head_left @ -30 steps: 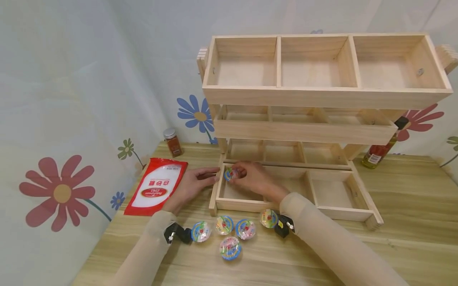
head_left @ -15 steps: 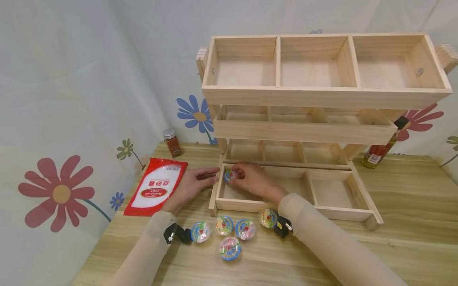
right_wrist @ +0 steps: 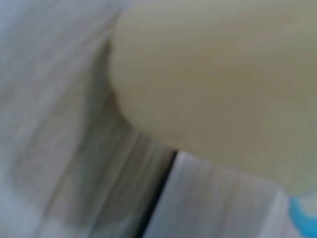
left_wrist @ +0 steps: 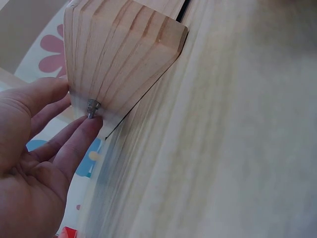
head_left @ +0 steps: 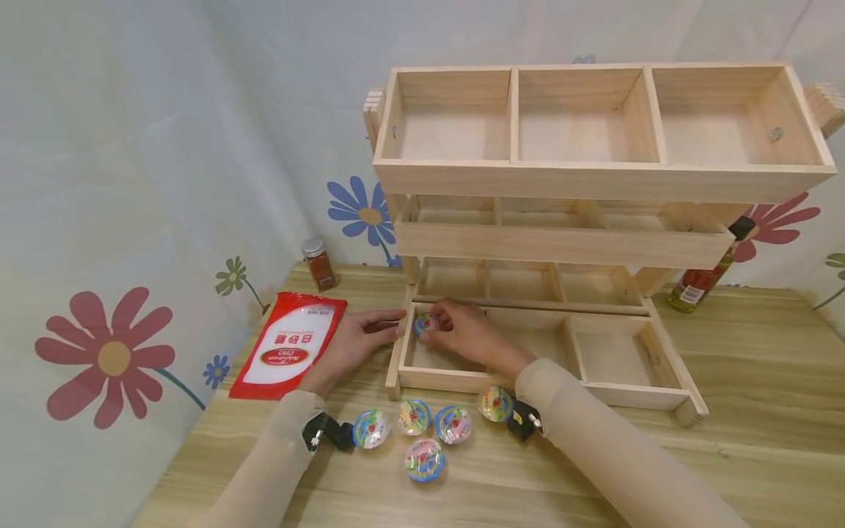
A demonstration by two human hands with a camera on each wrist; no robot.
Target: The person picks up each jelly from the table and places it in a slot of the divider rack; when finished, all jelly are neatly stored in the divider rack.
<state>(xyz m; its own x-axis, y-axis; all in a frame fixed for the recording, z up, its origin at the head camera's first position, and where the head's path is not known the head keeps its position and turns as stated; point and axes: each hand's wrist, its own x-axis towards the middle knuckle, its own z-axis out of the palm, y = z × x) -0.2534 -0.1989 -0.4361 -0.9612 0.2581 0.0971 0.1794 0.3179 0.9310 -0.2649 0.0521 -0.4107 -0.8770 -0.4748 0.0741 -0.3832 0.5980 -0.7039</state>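
In the head view my right hand [head_left: 465, 334] pinches a jelly cup [head_left: 425, 323] with a printed lid. It holds the cup in the left compartment of the wooden rack's [head_left: 541, 380] lowest front tray. My left hand [head_left: 356, 341] touches the rack's left side with its fingertips. Seen from the left wrist, the left hand [left_wrist: 42, 153] has its fingers extended against the wooden side panel [left_wrist: 119, 54], by a metal bolt [left_wrist: 92, 106]. Several more jelly cups [head_left: 425, 459] lie before the rack. The right hand is out of its wrist view, where a blurred pale yellow shape [right_wrist: 213, 84] fills much of the picture.
A red and white sugar bag [head_left: 290, 345] lies beside the left hand. Behind it stands a spice jar [head_left: 320, 265] with a silver lid. An oil bottle [head_left: 696, 286] stands right of the rack. Upper trays [head_left: 594, 180] overhang the lowest one.
Very little differs. The right hand has shifted the jelly cup only slightly within the left compartment; the left hand keeps its place at the rack's side.
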